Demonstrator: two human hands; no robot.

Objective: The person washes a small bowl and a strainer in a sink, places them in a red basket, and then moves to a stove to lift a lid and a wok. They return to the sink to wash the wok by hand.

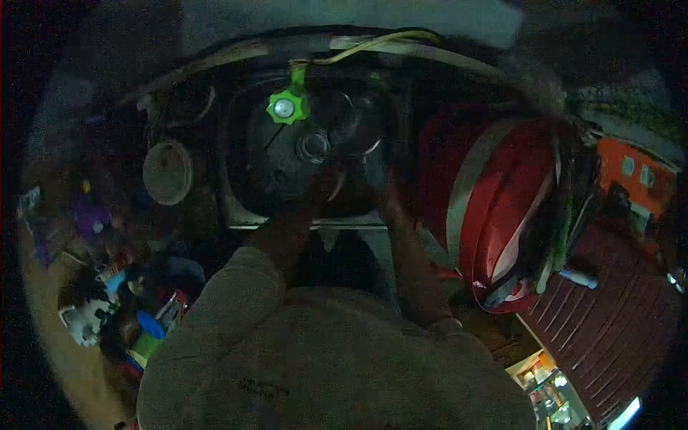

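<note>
Both my arms reach into a dark sink [240, 204]. My left hand [331, 170] is low in the basin, closed at a dark, rounded, shiny thing [358, 129] whose curved edge glints. My right hand [382, 179] is close beside it, at the same thing, with a bluish patch [373, 166] by its fingers. The dim light hides the single fingers and the kind of thing held. Left of the hands, a bright green star-shaped tap fitting [287, 107] hangs over the basin. The round drain [313, 146] lies below it.
A pale round lid or dish [168, 173] is left of the sink. A large red rounded object with a grey band [494, 208] stands close on the right. A pale hose [387, 39] runs behind the tap. Mixed items, including a blue lid [150, 325], lie lower left.
</note>
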